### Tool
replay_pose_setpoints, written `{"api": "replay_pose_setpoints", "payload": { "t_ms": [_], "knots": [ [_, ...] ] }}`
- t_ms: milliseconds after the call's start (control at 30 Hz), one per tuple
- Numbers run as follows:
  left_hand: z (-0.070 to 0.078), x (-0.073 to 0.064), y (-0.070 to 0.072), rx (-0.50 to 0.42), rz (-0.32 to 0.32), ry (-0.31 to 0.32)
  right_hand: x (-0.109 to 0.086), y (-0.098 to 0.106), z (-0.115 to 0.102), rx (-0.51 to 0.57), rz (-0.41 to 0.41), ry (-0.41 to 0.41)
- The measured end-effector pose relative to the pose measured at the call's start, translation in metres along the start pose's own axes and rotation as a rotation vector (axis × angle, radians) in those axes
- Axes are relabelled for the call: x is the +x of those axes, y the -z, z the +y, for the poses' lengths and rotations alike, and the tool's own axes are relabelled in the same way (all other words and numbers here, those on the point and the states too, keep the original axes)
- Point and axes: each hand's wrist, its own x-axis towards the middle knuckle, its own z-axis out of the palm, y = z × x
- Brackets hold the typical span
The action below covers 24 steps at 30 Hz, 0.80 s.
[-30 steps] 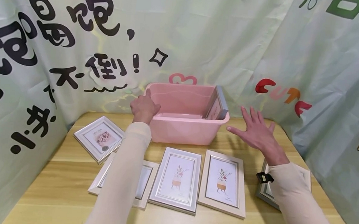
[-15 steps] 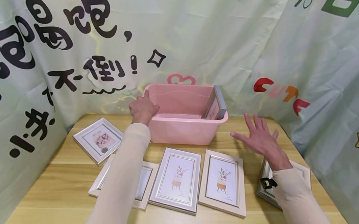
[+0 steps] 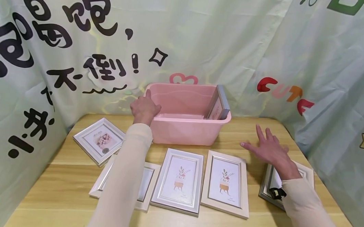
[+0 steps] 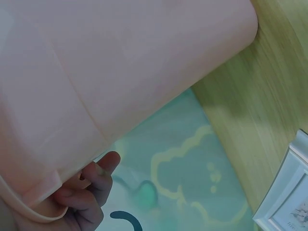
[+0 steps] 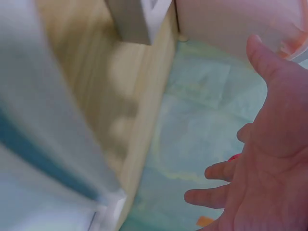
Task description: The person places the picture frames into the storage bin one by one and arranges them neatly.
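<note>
My left hand [image 3: 145, 110] grips the left end of a pink plastic bin [image 3: 184, 133]; in the left wrist view its curled fingers [image 4: 98, 180] show under the rim. Inside the bin, a grey-blue picture frame [image 3: 222, 99] leans upright at the right end. With fingers spread, my right hand [image 3: 269, 149] hovers to the right of the bin and holds nothing. Below that wrist lie picture frames [image 3: 265, 190], partly covered by the arm. A silver picture frame [image 3: 177, 178] and a cream picture frame [image 3: 225, 182] lie face up before the bin.
A whitish picture frame [image 3: 101, 140] with a blossom print lies at the table's left. More cream frames [image 3: 147, 187] are partly hidden under my left forearm. The wooden table [image 3: 57, 186] ends at a printed curtain [image 3: 210, 43] behind the bin.
My right hand has drawn back from beside the bin, moving right and toward me over the frames there. The left hand stays on the bin, which has not visibly moved.
</note>
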Motion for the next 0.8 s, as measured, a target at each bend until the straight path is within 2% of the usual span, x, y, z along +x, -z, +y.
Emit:
{"api": "replay_pose_setpoints", "payload": {
  "t_ms": [333, 800],
  "knots": [
    [-0.001, -0.001, 0.001, 0.007, 0.014, -0.004, -0.01, -0.005, 0.019, 0.044, -0.036, -0.086],
    [-0.001, -0.004, 0.002, 0.014, 0.015, -0.005, -0.019, -0.011, 0.045, 0.088, -0.166, -0.219]
  ]
}}
